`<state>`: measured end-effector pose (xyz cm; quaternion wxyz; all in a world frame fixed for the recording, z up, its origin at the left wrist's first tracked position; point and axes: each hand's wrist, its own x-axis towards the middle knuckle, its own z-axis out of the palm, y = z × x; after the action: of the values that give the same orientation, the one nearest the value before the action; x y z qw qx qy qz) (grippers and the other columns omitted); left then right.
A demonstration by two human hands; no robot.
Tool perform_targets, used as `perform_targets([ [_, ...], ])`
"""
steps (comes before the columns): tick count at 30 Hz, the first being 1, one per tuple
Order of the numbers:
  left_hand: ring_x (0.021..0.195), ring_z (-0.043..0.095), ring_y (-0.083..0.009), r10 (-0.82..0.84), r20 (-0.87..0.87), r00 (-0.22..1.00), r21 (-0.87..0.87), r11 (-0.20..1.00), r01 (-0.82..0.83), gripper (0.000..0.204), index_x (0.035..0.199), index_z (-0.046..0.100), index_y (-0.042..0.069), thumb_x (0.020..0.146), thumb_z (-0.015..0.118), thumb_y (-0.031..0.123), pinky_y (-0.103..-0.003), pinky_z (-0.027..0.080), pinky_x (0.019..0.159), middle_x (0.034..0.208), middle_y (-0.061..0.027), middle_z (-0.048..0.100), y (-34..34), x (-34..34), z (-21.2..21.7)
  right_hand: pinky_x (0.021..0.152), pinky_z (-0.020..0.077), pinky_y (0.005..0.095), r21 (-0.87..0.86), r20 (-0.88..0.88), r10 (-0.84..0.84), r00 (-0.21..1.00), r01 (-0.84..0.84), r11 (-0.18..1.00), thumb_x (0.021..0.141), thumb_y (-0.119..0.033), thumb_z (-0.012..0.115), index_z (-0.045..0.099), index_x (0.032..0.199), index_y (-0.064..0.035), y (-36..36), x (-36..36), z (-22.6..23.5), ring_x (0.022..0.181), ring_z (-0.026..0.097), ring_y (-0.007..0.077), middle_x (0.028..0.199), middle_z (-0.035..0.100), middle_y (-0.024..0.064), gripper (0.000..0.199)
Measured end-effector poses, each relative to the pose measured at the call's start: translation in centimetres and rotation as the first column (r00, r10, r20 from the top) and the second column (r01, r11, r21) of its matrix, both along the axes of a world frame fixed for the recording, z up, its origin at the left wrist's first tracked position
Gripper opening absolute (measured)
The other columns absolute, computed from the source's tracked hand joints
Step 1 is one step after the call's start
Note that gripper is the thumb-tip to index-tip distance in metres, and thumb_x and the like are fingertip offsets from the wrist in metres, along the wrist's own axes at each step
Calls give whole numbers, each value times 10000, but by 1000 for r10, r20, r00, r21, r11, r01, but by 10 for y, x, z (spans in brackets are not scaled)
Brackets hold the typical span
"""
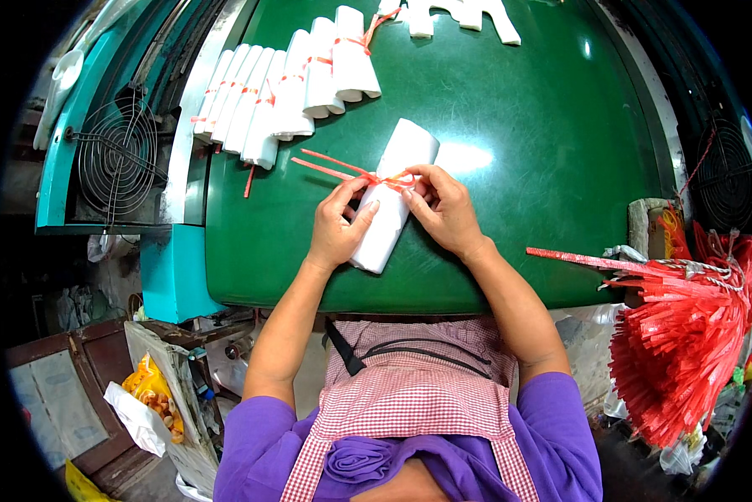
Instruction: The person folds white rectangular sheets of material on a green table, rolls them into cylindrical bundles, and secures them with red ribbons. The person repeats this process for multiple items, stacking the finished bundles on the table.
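Note:
A white, flattened roll of thin sheeting (382, 219) lies at a slant on the green table in front of me. Round its middle runs a red plastic strip (382, 179), with a loop at the right and two loose ends reaching left. My left hand (339, 221) is closed at the roll's left side, fingertips pinching the strip near the knot. On the other side my right hand (445, 209) pinches the loop between thumb and fingers. The fingertips partly hide the knot.
Several white rolls tied with red strips (302, 79) lie in a row at the far left; more white pieces (468, 12) are at the far edge. A large bunch of red strips (677, 335) hangs at the table's right. Round fan guards (118, 159) flank the green tabletop (543, 167).

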<state>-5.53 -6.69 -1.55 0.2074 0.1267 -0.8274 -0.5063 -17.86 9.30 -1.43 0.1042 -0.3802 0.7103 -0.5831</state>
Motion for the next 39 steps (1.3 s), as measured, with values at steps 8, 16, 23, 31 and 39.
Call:
perform_targets([
  [8, 841, 632, -173, 2, 4, 1000, 11, 1000, -2, 370, 1173, 617, 27, 827, 690, 137, -252, 482, 607, 1064, -98, 660, 0, 0, 0, 568, 483, 273, 10, -3, 4, 1000, -4, 1000, 833, -61, 679, 589, 1080, -6, 0, 0, 0, 611, 555, 132, 768, 565, 66, 268],
  [16, 838, 631, -169, 11, -2, 1000, 10, 1000, -11, 368, 1166, 618, 26, 823, 694, 135, -250, 481, 604, 1051, -93, 662, 0, 0, -1, 566, 481, 271, 6, -4, 3, 1000, -3, 1000, 830, -58, 681, 591, 1077, -9, 0, 0, 0, 609, 550, 130, 764, 563, 63, 268],
  [23, 873, 636, -161, -12, -19, 1000, -27, 1000, 12, 415, 1164, 613, 25, 786, 735, 145, -245, 474, 619, 1123, -78, 666, -3, 0, -3, 561, 478, 266, 5, 4, 0, 1000, 0, 1000, 828, -55, 681, 591, 1085, -12, 0, 0, 2, 607, 547, 129, 761, 561, 61, 276],
  [31, 883, 636, -159, -15, -11, 1000, -16, 1000, 15, 431, 1175, 609, 28, 779, 739, 136, -245, 474, 626, 1123, -73, 668, -3, 0, -3, 561, 479, 269, 9, 1, -2, 1000, 2, 1000, 831, -61, 684, 588, 1094, -12, 0, 0, 1, 605, 548, 127, 761, 562, 61, 285],
  [39, 871, 627, -152, -6, 11, 1000, 17, 1000, 6, 407, 1173, 617, 22, 792, 722, 122, -236, 476, 617, 1100, -83, 666, -3, 1, -2, 561, 479, 268, 7, 10, 6, 1000, -6, 1000, 831, -62, 683, 591, 1082, -8, -1, 0, 2, 604, 551, 126, 762, 564, 61, 272],
])
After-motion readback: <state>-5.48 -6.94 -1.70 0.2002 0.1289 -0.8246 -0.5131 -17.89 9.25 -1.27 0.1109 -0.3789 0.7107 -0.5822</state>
